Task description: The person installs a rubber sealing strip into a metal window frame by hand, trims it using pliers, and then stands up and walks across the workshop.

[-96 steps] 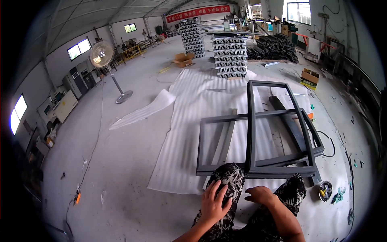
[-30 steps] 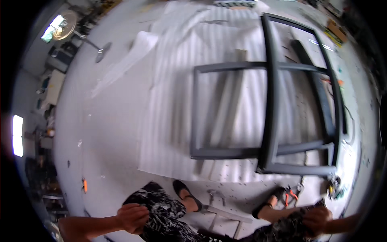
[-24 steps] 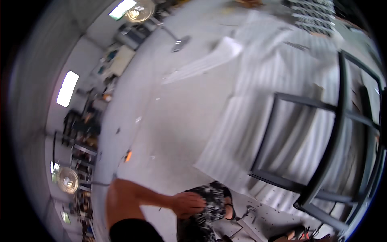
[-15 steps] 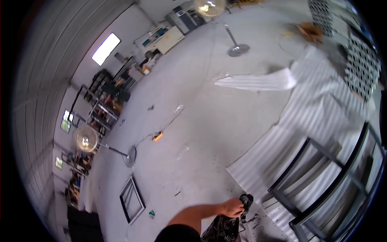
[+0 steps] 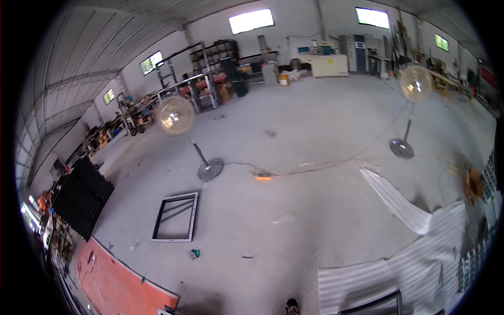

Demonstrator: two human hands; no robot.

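Neither of my hands shows in the head view. A dark shoe (image 5: pixel 292 306) shows at the lower edge, on the grey floor. To its right, part of a black metal frame (image 5: pixel 400 302) lies over a ribbed white foam sheet (image 5: pixel 357 281). Further left, a rectangular metal frame (image 5: pixel 195 216) rests flat on the floor, with thin bars across its inside. A small green scrap (image 5: pixel 195 253) lies just below that frame.
Two pedestal fans, a left one (image 5: pixel 175 115) and a right one (image 5: pixel 416 84), stand on round bases. Between them a cable runs along the floor past an orange power strip (image 5: pixel 263 178). An orange-red board (image 5: pixel 126 281) and a black stack (image 5: pixel 81 197) occupy the left.
The view has swung left and levelled. My forearm and the hand gripping crumpled black material have left the picture. More of the black frame is now out of view; the orange-red board has appeared.
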